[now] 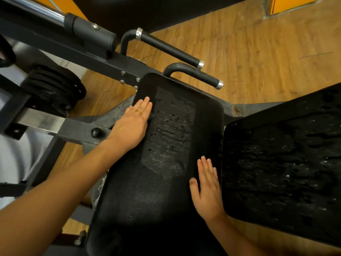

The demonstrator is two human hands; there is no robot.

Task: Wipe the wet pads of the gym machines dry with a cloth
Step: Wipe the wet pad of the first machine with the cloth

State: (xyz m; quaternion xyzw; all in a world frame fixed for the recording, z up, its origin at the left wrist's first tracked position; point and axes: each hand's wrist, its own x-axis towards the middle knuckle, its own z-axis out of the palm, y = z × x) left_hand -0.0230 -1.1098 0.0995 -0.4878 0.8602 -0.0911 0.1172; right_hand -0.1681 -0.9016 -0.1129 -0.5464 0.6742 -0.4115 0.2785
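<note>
A long black seat pad (166,145) runs through the middle of the view, with water drops and a wet sheen down its centre. My left hand (132,124) lies flat on the pad's upper left edge, fingers straight; a small dark bit, perhaps a cloth (151,116), shows under its fingertips. My right hand (207,187) rests flat on the pad's right edge with straight fingers and holds nothing. A second black pad (286,163) to the right is covered in droplets.
Two black handle bars (169,48) (199,73) with chrome ends stick out above the seat pad. The machine's steel frame (77,52) and a stack of weight plates (55,85) stand at the left. A wooden floor (258,52) lies beyond.
</note>
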